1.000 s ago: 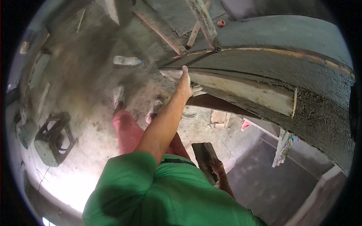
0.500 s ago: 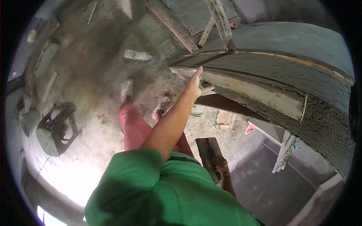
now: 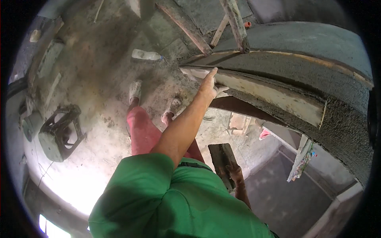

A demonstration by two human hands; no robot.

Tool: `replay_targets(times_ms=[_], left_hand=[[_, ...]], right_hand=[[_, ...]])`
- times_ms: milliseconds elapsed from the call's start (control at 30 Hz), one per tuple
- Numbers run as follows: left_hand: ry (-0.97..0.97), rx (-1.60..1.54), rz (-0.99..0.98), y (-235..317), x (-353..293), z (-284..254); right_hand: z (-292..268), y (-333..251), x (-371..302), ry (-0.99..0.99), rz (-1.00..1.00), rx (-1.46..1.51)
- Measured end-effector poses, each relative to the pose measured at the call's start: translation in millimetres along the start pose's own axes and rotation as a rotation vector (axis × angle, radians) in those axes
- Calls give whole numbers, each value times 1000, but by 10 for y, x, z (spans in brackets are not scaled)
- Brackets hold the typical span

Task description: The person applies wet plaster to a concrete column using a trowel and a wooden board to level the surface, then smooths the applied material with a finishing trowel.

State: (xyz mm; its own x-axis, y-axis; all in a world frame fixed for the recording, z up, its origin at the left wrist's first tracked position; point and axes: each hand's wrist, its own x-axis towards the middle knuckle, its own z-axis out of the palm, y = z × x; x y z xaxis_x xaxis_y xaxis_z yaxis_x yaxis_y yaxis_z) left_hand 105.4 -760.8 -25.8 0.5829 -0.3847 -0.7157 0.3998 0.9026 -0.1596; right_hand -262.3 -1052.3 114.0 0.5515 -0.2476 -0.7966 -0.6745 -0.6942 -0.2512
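Observation:
My left hand (image 3: 210,86) is stretched out and closed around the near edge of a long pale wooden board (image 3: 262,92). Its thumb lies on top and its fingers curl underneath. The board rests along a band of wet grey mortar (image 3: 343,125), its squared far end to the right. Lower down, by my right side, my right hand (image 3: 235,172) grips a dark rectangular plastering float (image 3: 220,162), whose flat face is turned up. The float's handle is hidden, and so are some of the right-hand fingers.
Wooden props (image 3: 237,27) stand against the plastered surface. A plastic bottle (image 3: 147,54) lies on the dusty floor beyond my feet. To the left sits a dirty plastic stool (image 3: 61,135) on its side. A post with a colourful wrapping (image 3: 301,162) stands at lower right.
The view has shifted slightly. The board's right end has dropped a little along the wet mortar, my left hand still on it. My right hand keeps the float at my side.

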Motion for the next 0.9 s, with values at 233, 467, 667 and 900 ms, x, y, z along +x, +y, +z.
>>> replay_targets(times_ms=[233, 467, 667, 900], left_hand=[[56, 5, 9, -112, -13, 5], [35, 10, 44, -179, 73, -51], [42, 15, 61, -259, 11, -20], [0, 23, 81, -369, 17, -71]], right_hand=[[-55, 196, 37, 13, -120, -165], [-135, -54, 64, 5, -70, -156], [-237, -58, 61, -24, -74, -25], [-326, 455, 225, 1, -299, -184]])
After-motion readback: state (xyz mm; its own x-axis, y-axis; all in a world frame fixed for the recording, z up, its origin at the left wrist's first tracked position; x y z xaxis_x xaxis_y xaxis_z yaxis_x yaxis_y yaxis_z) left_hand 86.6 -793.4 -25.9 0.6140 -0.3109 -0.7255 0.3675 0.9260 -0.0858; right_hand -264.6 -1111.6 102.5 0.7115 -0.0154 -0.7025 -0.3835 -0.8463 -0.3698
